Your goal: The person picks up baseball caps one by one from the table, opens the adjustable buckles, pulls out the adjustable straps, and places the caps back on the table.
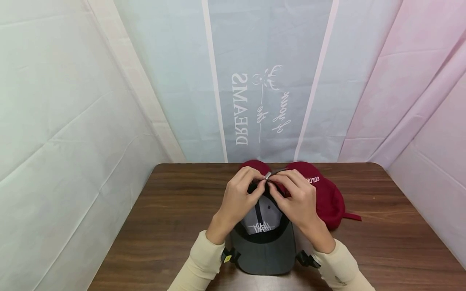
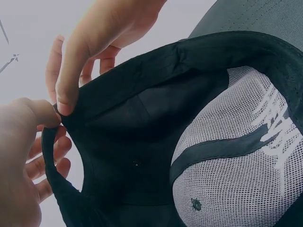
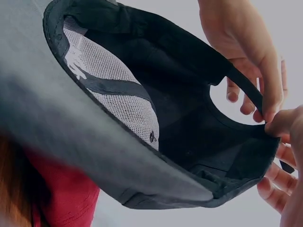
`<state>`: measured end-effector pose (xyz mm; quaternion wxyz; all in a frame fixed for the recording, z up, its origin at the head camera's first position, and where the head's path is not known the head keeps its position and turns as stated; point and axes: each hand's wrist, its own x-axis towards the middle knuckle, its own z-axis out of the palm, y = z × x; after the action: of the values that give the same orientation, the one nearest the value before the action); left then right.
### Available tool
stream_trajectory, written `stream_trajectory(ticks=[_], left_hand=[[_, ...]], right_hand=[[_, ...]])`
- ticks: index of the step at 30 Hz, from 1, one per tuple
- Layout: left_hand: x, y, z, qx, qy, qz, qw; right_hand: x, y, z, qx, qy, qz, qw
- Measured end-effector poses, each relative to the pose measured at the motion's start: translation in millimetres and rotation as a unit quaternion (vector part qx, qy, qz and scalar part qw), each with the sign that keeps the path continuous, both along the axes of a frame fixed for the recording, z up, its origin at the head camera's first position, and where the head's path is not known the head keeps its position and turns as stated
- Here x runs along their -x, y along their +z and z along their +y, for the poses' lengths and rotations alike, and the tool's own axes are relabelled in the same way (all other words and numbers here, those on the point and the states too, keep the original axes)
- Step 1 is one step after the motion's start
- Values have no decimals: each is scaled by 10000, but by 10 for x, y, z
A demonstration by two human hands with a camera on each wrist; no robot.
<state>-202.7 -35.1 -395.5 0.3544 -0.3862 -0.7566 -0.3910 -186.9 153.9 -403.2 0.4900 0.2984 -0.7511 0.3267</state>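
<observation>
A dark grey baseball cap (image 1: 267, 258) is held inside up, its brim toward me and its opening showing. Pale mesh (image 2: 222, 165) with white lettering is visible inside it. At the far edge, my left hand (image 1: 236, 198) pinches the cap's narrow back strap (image 3: 244, 90) between thumb and finger. My right hand (image 1: 296, 198) pinches the same closure from the other side, the fingertips of both hands nearly meeting. A small shiny metal clasp (image 1: 268, 175) shows between them. In the wrist views the fingertips hide how the strap sits in the clasp.
A dark red cap (image 1: 331, 202) with white letters lies right of my right hand, its strap (image 1: 352, 217) sticking out. More dark red cloth (image 1: 256, 165) shows behind my left hand. The brown wooden table (image 1: 174, 210) ends at a hanging printed cloth (image 1: 255, 40).
</observation>
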Motion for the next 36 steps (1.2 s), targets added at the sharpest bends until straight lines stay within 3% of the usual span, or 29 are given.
stream_trajectory(ticks=[36], left_hand=[[11,-10,-63,-102,-25,12,9999]], right_hand=[[-19,20,34,11,-26,-11,10000]])
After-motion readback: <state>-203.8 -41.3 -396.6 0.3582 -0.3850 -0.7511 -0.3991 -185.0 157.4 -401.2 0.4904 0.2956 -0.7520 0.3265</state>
